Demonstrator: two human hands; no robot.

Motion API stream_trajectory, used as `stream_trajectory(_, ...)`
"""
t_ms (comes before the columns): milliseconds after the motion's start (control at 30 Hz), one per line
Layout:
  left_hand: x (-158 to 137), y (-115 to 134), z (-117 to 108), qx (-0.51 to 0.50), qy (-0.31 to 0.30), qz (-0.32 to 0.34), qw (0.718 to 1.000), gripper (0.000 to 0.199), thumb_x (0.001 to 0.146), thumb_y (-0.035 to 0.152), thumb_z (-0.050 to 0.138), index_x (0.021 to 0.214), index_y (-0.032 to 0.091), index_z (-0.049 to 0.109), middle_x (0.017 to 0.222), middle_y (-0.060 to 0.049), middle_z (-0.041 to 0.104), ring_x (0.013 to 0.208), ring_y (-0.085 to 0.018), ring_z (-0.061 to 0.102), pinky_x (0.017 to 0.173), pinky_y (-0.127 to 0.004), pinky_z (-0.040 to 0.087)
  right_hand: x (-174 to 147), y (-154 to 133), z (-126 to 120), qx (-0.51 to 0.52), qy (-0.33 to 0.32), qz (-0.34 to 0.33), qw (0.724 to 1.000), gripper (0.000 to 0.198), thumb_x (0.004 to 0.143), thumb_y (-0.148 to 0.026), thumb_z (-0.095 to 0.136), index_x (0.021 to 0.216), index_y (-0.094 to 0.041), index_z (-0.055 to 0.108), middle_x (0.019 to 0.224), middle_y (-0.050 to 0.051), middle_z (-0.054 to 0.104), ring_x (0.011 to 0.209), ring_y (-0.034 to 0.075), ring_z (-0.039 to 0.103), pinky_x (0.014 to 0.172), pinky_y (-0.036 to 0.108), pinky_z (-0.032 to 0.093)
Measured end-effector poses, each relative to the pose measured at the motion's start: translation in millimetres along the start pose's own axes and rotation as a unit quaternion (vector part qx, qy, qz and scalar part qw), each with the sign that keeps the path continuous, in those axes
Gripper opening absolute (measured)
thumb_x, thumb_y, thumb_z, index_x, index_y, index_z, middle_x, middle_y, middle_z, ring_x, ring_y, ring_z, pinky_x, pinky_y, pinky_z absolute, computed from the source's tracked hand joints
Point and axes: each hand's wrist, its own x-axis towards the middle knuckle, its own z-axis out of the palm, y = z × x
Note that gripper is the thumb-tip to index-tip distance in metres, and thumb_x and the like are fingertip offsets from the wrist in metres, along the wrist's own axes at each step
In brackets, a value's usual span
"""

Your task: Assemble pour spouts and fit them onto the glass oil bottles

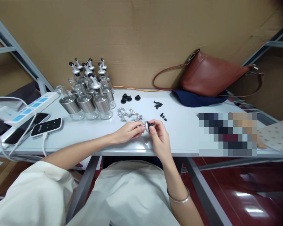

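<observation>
We're pinching one spout (146, 126), left hand (129, 131) and right hand (160, 137) closed on it — several bottles (102, 103) are wearing spouts (96, 84), others standing bare, parts (137, 98) lying loose.

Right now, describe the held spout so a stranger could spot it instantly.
Start at the pale table and find the left hand and right hand near its front edge. The spout is held between them. Unlike the loose silver spouts lying just beyond, it shows a black end.
</observation>
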Motion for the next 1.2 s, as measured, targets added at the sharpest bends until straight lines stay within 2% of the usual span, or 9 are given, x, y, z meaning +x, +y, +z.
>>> stream_trajectory(133,1.3,0.1,1.1,0.014,0.027,0.013,0.999,0.036,0.088,0.048,0.044,0.07,0.017,0.042,0.058,0.006,0.034,0.052,-0.008,0.031,0.051,-0.022,0.025,-1.5,0.2,0.7,-0.028,0.0,0.009,1.0,0.019,0.088,-0.039,0.049,0.095,-0.023,0.054,0.07,-0.003,0.047,0.061,0.013,0.043,0.06,0.027,0.036)
stream_trajectory(267,2.6,0.0,1.9,0.068,0.058,0.018,0.996,0.031,0.087,0.043,0.046,0.07,0.016,0.047,0.059,0.005,0.036,0.055,-0.009,0.032,0.053,-0.023,0.026,-1.4,-0.4,1.9,-0.028,0.009,0.025,0.999,0.019,0.088,-0.039,0.049,0.094,-0.022,0.054,0.068,-0.003,0.047,0.059,0.013,0.042,0.058,0.027,0.035)
stream_trajectory(400,1.2,1.7,2.7,0.114,0.075,0.024,0.99,0.029,0.086,0.04,0.047,0.073,0.015,0.053,0.059,0.004,0.041,0.055,-0.009,0.035,0.054,-0.022,0.027,0.0,0.2,2.1,0.0,0.023,0.032,0.999,0.02,0.085,-0.04,0.052,0.09,-0.021,0.055,0.069,-0.003,0.051,0.059,0.012,0.045,0.058,0.026,0.037)
stream_trajectory(500,-0.8,3.3,3.1,0.123,0.08,0.026,0.989,0.03,0.087,0.041,0.046,0.074,0.015,0.054,0.062,0.003,0.046,0.057,-0.009,0.038,0.055,-0.022,0.029,0.5,1.7,2.7,0.057,0.017,0.042,0.997,0.022,0.083,-0.042,0.055,0.088,-0.021,0.054,0.064,-0.004,0.051,0.055,0.011,0.046,0.055,0.025,0.037)
stream_trajectory(633,-0.7,2.0,3.5,0.052,0.11,0.058,0.991,0.027,0.083,0.043,0.053,0.085,0.016,0.049,0.075,0.001,0.051,0.064,-0.01,0.045,0.062,-0.022,0.037,0.9,3.1,5.0,0.115,-0.003,0.062,0.991,0.025,0.086,-0.046,0.051,0.085,-0.022,0.049,0.055,-0.006,0.052,0.05,0.011,0.05,0.052,0.025,0.038)
stream_trajectory(800,3.2,-0.9,4.3,-0.029,0.156,0.052,0.986,0.029,0.084,0.045,0.055,0.091,0.017,0.048,0.081,0.001,0.05,0.064,-0.009,0.047,0.064,-0.023,0.04,1.9,0.8,5.9,0.09,-0.028,0.05,0.994,0.025,0.087,-0.045,0.05,0.079,-0.022,0.047,0.054,-0.006,0.055,0.048,0.011,0.05,0.05,0.023,0.039)
stream_trajectory(967,5.6,-0.3,6.6,-0.107,0.172,0.053,0.978,0.032,0.081,0.043,0.059,0.097,0.016,0.053,0.092,-0.003,0.055,0.078,-0.012,0.054,0.072,-0.025,0.045,0.2,-2.2,5.1,0.08,-0.007,0.031,0.996,0.021,0.083,-0.038,0.059,0.076,-0.021,0.049,0.058,-0.005,0.06,0.051,0.01,0.054,0.051,0.021,0.04)
stream_trajectory(1100,4.9,-2.2,9.0,-0.173,0.198,0.076,0.962,0.04,0.08,0.036,0.064,0.111,0.021,0.045,0.093,-0.002,0.057,0.085,-0.013,0.058,0.076,-0.027,0.048,-3.0,-3.4,5.3,0.089,0.017,0.039,0.995,0.023,0.079,-0.036,0.064,0.072,-0.02,0.049,0.064,-0.002,0.067,0.048,0.01,0.058,0.049,0.021,0.042)
stream_trajectory(1200,4.2,-4.6,9.3,-0.164,0.189,0.093,0.964,0.032,0.079,0.034,0.065,0.103,0.021,0.049,0.094,-0.001,0.056,0.085,-0.012,0.059,0.076,-0.025,0.048,-5.0,-4.3,6.5,0.069,0.024,0.049,0.996,0.023,0.081,-0.037,0.063,0.072,-0.02,0.05,0.064,-0.002,0.067,0.041,0.009,0.055,0.044,0.021,0.039)
